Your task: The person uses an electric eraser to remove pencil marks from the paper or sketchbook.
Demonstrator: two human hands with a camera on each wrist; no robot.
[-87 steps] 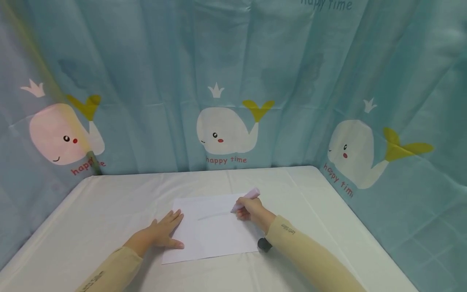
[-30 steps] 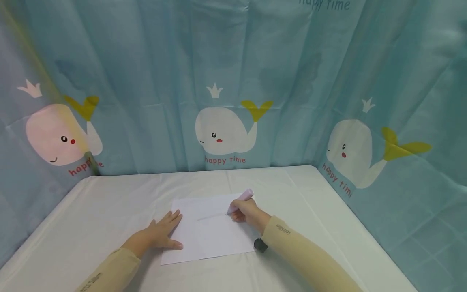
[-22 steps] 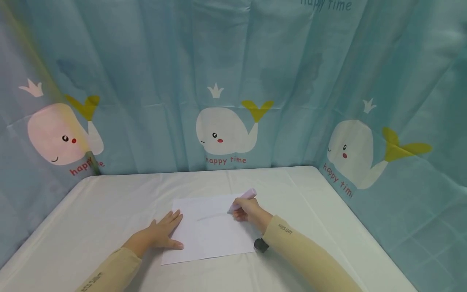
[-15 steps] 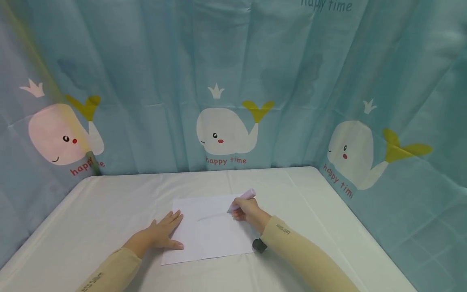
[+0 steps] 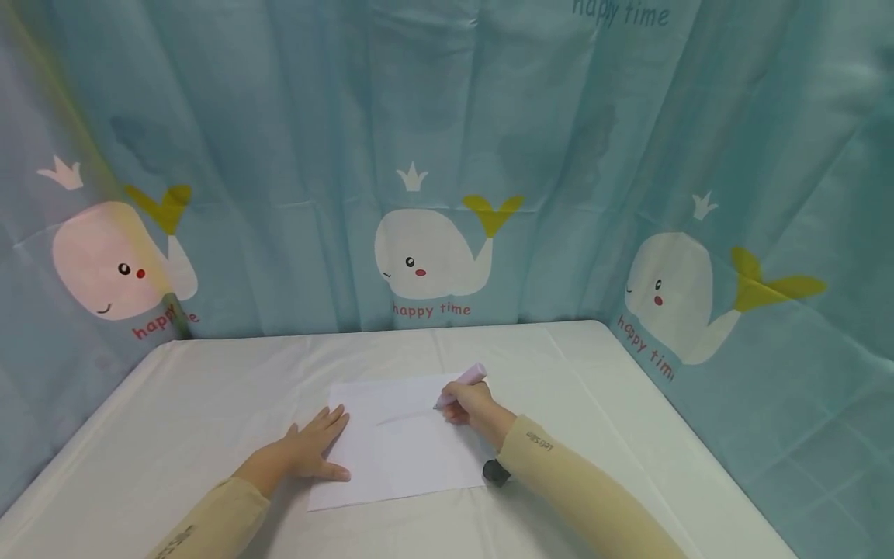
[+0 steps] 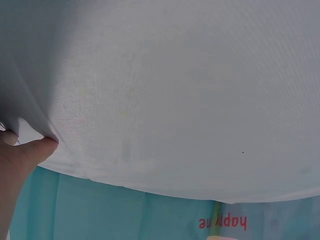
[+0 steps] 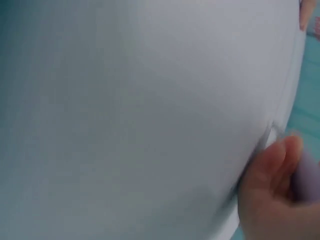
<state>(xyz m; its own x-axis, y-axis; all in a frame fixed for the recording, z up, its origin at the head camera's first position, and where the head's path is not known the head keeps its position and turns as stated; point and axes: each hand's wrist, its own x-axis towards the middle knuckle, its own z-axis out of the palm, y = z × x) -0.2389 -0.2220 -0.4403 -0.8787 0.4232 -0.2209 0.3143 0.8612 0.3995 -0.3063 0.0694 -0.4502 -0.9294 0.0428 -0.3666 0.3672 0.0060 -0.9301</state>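
A white sheet of paper (image 5: 405, 466) lies on the table, with a faint grey line (image 5: 401, 419) across its upper half. My right hand (image 5: 471, 405) grips a light purple marker (image 5: 473, 373), its tip at the right end of that line. In the right wrist view the thumb and fingers pinch the marker (image 7: 306, 175), which is blurred. My left hand (image 5: 313, 449) rests with fingers spread on the paper's left edge. Only part of the left hand (image 6: 22, 152) shows at the side of the left wrist view.
A small black object (image 5: 495, 472) shows at the paper's lower right corner, partly hidden by my right sleeve. A white cloth covers the table (image 5: 209, 388). A blue curtain (image 5: 314, 155) printed with whales hangs behind and beside it.
Over the last three seconds my right hand with the marker has shifted slightly left along the line. My left hand and the paper have stayed in place.
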